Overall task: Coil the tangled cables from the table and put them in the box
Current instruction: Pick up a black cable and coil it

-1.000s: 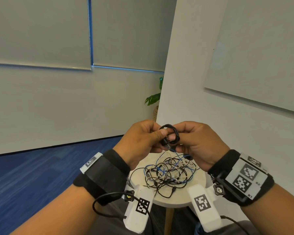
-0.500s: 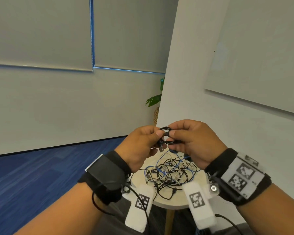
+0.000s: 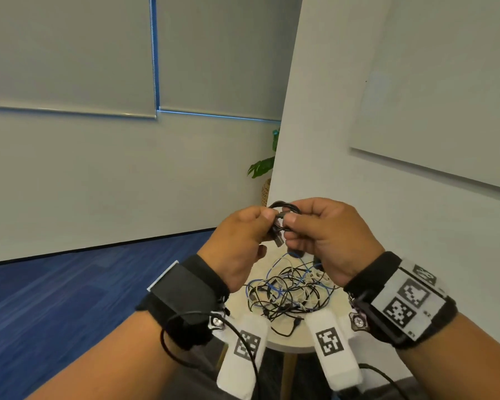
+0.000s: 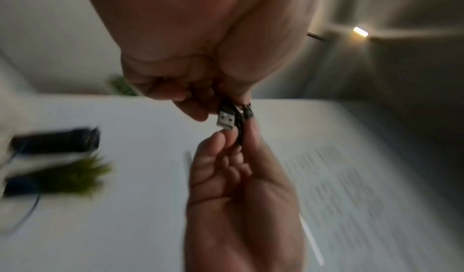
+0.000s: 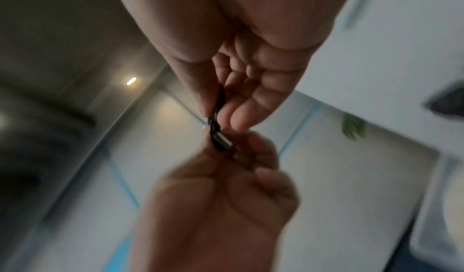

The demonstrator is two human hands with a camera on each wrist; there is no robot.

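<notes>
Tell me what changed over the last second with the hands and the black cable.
Both hands, left hand and right hand, kept pinching the coiled black cable above the table. The coil now looks flatter between the fingers, and its USB plug hangs out below, more exposed than before. The tangled cables on the table lie as they did.

wrist views motion-blurred; coil [image 3: 283,210] mostly hidden in fingers | plant [image 3: 261,167] half behind wall

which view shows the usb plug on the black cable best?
Left wrist: the USB plug faces the lens, metal shell clear, between both hands' fingertips. Head view shows it small, hanging below the black cable. In the right wrist view it's blurred, edge-on.
</notes>
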